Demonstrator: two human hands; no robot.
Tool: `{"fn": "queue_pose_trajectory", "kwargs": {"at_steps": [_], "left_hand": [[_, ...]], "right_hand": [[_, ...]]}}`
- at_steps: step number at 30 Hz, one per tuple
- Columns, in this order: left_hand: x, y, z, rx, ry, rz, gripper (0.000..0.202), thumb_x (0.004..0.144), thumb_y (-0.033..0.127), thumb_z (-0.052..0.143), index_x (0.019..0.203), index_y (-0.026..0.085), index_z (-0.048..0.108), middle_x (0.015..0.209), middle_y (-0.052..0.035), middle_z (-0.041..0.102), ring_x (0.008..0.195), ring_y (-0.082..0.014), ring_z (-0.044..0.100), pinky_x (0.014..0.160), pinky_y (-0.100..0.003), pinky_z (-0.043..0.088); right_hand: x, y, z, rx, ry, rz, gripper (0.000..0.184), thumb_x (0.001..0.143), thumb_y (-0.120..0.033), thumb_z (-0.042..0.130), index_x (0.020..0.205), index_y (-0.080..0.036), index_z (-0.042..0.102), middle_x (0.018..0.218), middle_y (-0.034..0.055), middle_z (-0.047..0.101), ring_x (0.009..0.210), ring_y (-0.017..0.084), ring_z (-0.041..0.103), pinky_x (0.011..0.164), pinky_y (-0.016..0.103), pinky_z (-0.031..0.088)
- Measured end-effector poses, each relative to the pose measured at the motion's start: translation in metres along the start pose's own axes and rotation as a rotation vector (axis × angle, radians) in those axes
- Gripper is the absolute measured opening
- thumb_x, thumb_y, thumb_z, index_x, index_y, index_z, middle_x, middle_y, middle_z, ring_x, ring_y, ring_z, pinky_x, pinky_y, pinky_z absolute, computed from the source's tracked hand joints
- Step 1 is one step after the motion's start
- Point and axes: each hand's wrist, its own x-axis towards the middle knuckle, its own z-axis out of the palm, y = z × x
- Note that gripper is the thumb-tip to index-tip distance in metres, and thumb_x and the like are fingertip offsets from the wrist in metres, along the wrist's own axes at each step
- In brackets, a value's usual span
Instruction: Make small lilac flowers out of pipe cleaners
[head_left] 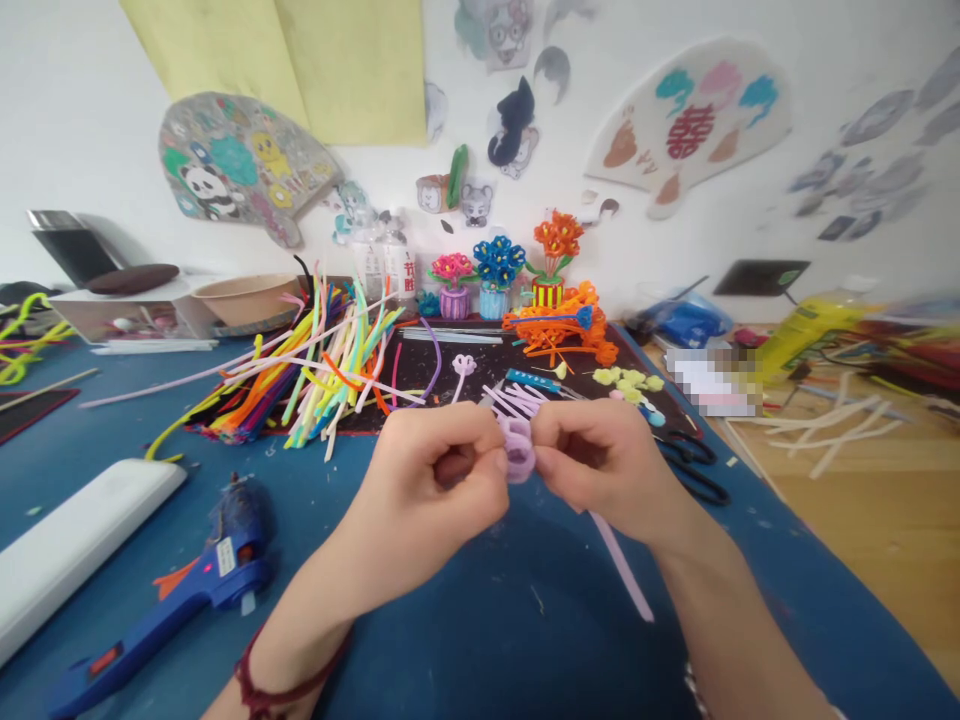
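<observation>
My left hand (439, 480) and my right hand (600, 465) meet above the blue mat (480, 620), both pinched on a lilac pipe cleaner (517, 452). The part between my fingers is wound into a small coil. Its loose end (622, 570) trails down and to the right under my right wrist. Several short lilac pieces (514, 400) lie just behind my hands on a black mat (450, 370).
A heap of coloured pipe cleaners (315, 375) lies left of centre. A blue glue gun (187, 590) and a white box (67, 540) are at the left. Black scissors (694, 465) lie at the right. Small pipe-cleaner flower pots (495, 275) and an orange bundle (562, 325) stand behind.
</observation>
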Motion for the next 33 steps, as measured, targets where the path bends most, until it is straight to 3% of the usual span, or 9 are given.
{"fn": "queue_pose_trajectory", "kwargs": {"at_steps": [4, 10, 20, 33], "left_hand": [[0.001, 0.002, 0.000, 0.231, 0.088, 0.097, 0.025, 0.075, 0.009, 0.049, 0.053, 0.016, 0.040, 0.050, 0.0067, 0.031, 0.047, -0.0053, 0.025, 0.045, -0.020, 0.022], [0.000, -0.004, -0.001, 0.454, 0.117, 0.153, 0.020, 0.073, 0.006, 0.048, 0.056, 0.016, 0.044, 0.055, 0.0052, 0.041, 0.052, -0.0067, 0.036, 0.050, -0.021, 0.027], [0.000, -0.011, 0.002, 0.818, 0.143, 0.349, 0.027, 0.083, 0.006, 0.045, 0.059, 0.018, 0.044, 0.059, 0.0021, 0.045, 0.058, -0.0114, 0.038, 0.055, -0.026, 0.030], [-0.001, -0.015, 0.003, 1.010, 0.118, 0.382, 0.026, 0.084, 0.006, 0.045, 0.061, 0.018, 0.047, 0.058, 0.0004, 0.047, 0.057, -0.0143, 0.040, 0.054, -0.029, 0.030]], "right_hand": [[0.001, 0.001, 0.000, -0.086, 0.018, -0.043, 0.020, 0.077, -0.015, 0.057, 0.059, -0.018, 0.048, 0.052, -0.0058, 0.043, 0.047, 0.006, 0.032, 0.042, 0.021, 0.023], [0.002, 0.001, 0.001, -0.230, 0.047, -0.096, 0.020, 0.076, -0.012, 0.056, 0.059, -0.018, 0.049, 0.053, -0.0057, 0.045, 0.049, 0.006, 0.034, 0.045, 0.022, 0.023], [0.002, 0.002, 0.004, -0.383, 0.075, -0.089, 0.019, 0.077, -0.014, 0.055, 0.060, -0.019, 0.049, 0.055, -0.0050, 0.045, 0.051, 0.008, 0.036, 0.048, 0.023, 0.027], [0.002, 0.004, 0.007, -0.353, 0.052, -0.101, 0.020, 0.079, -0.013, 0.057, 0.062, -0.019, 0.049, 0.056, -0.0057, 0.046, 0.052, 0.008, 0.039, 0.050, 0.022, 0.028]]}}
